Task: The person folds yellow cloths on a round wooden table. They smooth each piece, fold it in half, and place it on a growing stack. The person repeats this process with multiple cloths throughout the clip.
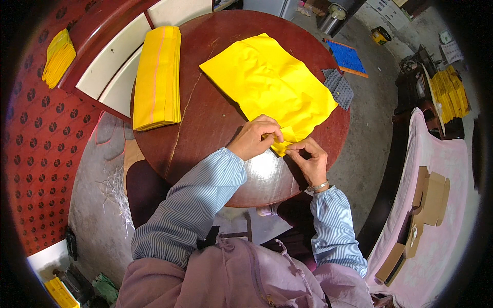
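A crumpled yellow fabric sheet (272, 77) lies spread over the round dark-red table (200, 31), its near corner drawn toward me. At that corner my left hand (257, 137) has its fingers curled and pressed on the fabric. My right hand (310, 158) pinches the tip of the same corner between thumb and forefinger, just right of the left hand. The fabric between the fingers is partly hidden. To the left on the table rests a neat stack of folded yellow fabric (156, 77) with a pink stripe along it.
A grey textured mat (338, 88) sits at the table's right edge, near a blue panel with orange edging (347, 57). On the right, opened cardboard boxes (431, 197) lie on a pink-covered seat (436, 149). More yellow bundles (59, 57) lie at far left on red patterned cloth.
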Demonstrator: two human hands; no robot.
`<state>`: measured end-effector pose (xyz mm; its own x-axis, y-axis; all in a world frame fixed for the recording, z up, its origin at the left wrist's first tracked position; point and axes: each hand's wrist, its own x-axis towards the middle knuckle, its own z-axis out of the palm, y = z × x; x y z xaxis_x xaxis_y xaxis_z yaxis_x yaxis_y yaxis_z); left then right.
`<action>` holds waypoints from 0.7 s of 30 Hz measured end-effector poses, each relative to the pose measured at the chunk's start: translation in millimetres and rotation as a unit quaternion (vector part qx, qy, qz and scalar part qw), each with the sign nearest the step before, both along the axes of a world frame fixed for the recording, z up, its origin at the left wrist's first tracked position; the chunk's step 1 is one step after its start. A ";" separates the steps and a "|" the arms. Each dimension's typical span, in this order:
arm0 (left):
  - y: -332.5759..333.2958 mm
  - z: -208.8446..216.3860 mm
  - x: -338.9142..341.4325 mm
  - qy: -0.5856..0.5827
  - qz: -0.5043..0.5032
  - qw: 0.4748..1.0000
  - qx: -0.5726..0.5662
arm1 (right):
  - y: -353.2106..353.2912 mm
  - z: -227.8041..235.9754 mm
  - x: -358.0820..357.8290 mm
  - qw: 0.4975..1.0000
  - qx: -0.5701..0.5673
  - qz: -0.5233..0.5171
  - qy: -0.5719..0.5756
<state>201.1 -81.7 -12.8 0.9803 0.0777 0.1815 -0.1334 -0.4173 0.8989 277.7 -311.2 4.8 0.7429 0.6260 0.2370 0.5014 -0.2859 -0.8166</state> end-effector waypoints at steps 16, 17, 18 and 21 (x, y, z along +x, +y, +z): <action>-9.1 7.2 0.8 0.029 0.050 0.996 -0.070 | -1.2 4.8 -1.1 0.999 -0.007 0.020 -0.047; -7.4 6.3 1.4 0.027 0.045 0.996 -0.070 | -0.5 4.7 0.1 0.998 -0.004 0.024 -0.061; -5.8 5.2 1.6 0.033 0.040 0.997 -0.056 | -0.4 4.5 0.5 0.997 0.005 0.028 -0.072; -1.0 2.1 2.0 0.030 0.020 0.999 -0.027 | -1.0 3.2 -0.2 0.999 -0.005 0.009 -0.034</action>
<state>203.1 -82.7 -10.8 0.9853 0.1245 0.1167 -0.0627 -0.3721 0.9261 277.5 -312.2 7.9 0.7145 0.6409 0.2806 0.5605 -0.2842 -0.7778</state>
